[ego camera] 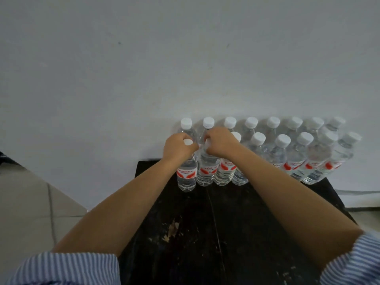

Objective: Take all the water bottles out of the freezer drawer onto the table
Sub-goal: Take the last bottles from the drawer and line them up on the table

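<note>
Both arms reach out over a dark, scuffed table (205,233) set against a pale wall (144,58). At its far edge stand 2 rows of clear water bottles (298,159) with white caps and red labels, packed side by side. The left hand (178,148) curls round the top of the front row's end bottle (186,173), whose cap shows between the fingers. The right hand (221,142) grips the neck of the neighbouring bottle (206,171). Striped blue sleeves (67,268) are pushed up at the elbows. Grey floor tiles (30,198) show to the left.
</note>
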The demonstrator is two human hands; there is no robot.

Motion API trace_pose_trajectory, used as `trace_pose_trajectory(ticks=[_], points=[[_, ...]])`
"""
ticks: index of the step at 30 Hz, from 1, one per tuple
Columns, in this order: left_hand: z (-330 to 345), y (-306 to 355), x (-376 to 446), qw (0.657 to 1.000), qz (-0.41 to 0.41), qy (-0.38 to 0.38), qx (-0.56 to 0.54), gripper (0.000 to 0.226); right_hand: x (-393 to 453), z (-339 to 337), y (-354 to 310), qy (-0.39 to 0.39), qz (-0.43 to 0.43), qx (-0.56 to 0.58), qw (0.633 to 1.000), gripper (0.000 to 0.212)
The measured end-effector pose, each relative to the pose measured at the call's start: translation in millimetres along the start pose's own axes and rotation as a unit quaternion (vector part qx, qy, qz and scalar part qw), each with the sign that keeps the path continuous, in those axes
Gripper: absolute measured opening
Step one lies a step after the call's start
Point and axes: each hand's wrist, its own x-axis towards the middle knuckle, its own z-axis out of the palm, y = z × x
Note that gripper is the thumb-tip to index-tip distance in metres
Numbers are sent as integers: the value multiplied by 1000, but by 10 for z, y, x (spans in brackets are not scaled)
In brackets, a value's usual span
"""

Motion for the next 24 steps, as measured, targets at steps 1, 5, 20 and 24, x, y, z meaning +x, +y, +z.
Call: trace_pose_trajectory(ticks=[1, 5, 20, 24], points=[[0, 15, 46, 1000, 5, 3, 0, 12, 33, 3, 8, 0, 1, 1, 1000, 29], [29, -14, 170, 1000, 7, 16, -14, 5, 119, 25, 34, -5, -11, -15, 1000, 29], [-93, 91, 46, 987, 23, -22, 157, 51, -210, -3, 129, 5, -4, 38, 999, 63], [-298, 343, -307, 946, 43, -26, 319, 47, -565, -202, 130, 37, -12, 19, 999, 50]])
